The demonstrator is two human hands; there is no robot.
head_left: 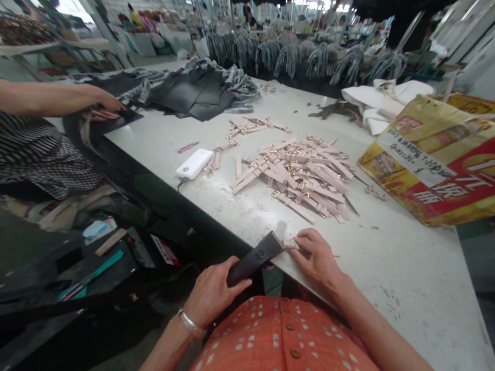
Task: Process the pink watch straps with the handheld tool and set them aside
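Black piece [256,257] — inside left hand [214,288]; pale strap [290,243] — in right hand [317,258].

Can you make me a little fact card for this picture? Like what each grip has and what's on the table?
Left grip: holding a black strip
Right grip: pinching a small pale strap at the strip's end
Table middle: pile of pale straps with shiny metal bits
Left of pile: white gadget with a cord
Right of pile: yellow and red box
Far left: black sheets, another person's hand

Pale worktable [417,278], pale post [109,36], bright window [71,8]
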